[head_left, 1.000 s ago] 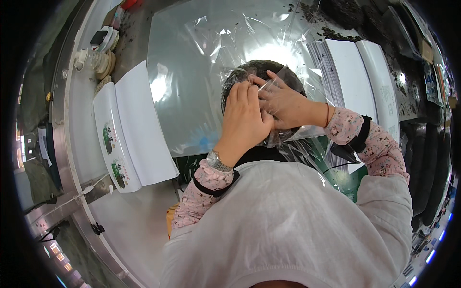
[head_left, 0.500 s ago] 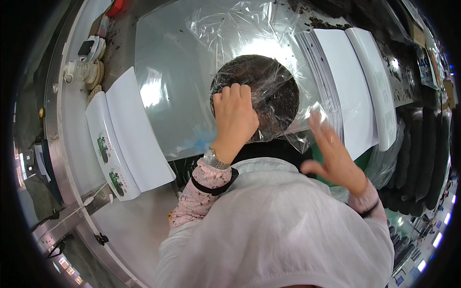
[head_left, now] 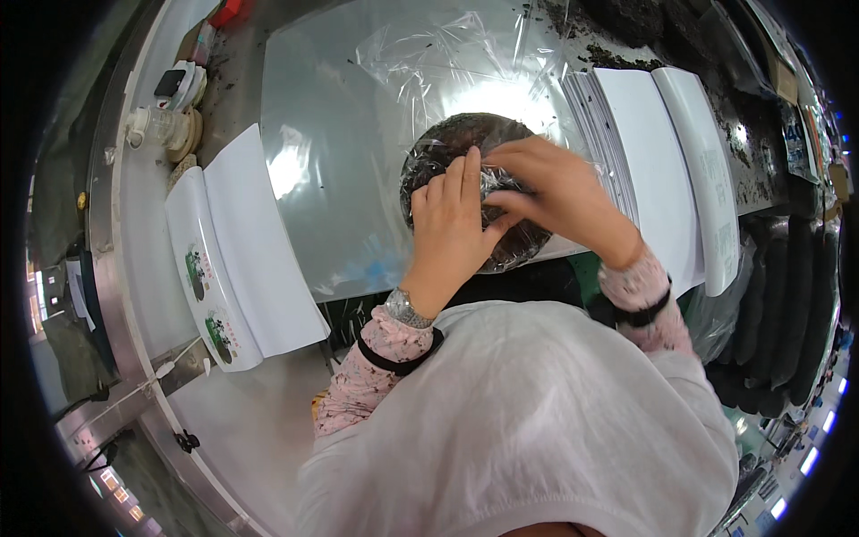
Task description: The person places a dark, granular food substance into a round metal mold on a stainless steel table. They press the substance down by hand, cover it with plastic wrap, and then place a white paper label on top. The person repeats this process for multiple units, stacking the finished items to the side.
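A round, flat dark brown cake lies near the front edge of a shiny grey sheet. Clear plastic film covers it and spreads in loose creases behind it. My left hand rests on the cake's middle, its fingers stretched forward over the film. From the right, my right hand reaches over the cake, fingers and thumb bent round gathered film beside the left fingers. The hands partly hide the cake's centre and right side, and the right fingertips are hard to see.
White paper stacks flank the sheet, one with a rolled printed edge at left, another at right. A glass jar stands at the far left. Dark crumbs lie at the back right; long black packs sit farther right.
My right hand has come from beside the cake onto its top, drawing the right side of the film inward. My left fingers have straightened on the cake.
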A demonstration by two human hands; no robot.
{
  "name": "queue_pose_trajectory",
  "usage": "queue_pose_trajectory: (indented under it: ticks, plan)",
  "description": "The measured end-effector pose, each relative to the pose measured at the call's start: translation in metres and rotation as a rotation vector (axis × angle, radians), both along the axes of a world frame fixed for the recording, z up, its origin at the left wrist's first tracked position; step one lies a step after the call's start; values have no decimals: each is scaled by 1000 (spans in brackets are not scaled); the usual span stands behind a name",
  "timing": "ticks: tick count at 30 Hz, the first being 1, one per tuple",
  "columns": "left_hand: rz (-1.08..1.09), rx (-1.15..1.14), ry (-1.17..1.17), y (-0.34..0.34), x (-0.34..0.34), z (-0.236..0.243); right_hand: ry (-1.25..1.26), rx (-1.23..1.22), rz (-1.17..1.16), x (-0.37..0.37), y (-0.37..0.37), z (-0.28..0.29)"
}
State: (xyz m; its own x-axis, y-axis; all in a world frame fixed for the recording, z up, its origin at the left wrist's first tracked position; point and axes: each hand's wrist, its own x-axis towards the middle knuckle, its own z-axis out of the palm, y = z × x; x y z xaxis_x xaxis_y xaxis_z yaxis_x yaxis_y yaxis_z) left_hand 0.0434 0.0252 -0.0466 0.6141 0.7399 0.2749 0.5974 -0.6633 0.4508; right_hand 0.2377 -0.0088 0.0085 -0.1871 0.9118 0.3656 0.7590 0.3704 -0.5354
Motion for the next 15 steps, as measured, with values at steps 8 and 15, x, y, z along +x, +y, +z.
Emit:
queue_pose_trajectory:
  ticks: [8,15]
  plan:
    - [-18,41,43,-1,4,3,1884,-179,-688,27,-24,-63]
    - [43,-67,-87,0,4,11,575,58,-319,-10,-9,-46]
